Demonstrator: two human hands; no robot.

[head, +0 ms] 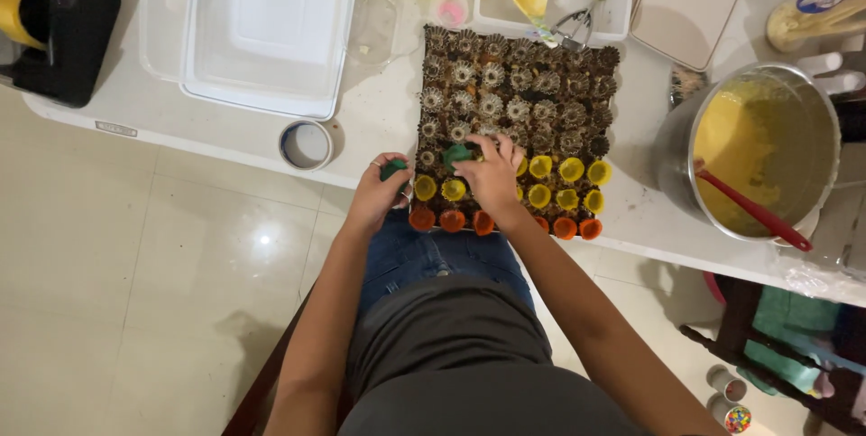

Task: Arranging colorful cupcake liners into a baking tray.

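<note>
A dark baking tray (514,93) full of fluted cupcake moulds lies on the white counter, with yellow cups (570,170) and orange cups (451,220) along its near rows. My left hand (379,194) grips a green cup (393,168) at the tray's near left corner. My right hand (494,176) rests over the near rows, its fingers on another green cup (456,154) in the tray.
A steel pot of yellow batter (762,152) with a red spatula (753,211) stands at the right. White plastic tubs (262,21) sit at the back left, a tape roll (306,145) near the counter edge, a scoop and yellow spoon in a white tray (555,3).
</note>
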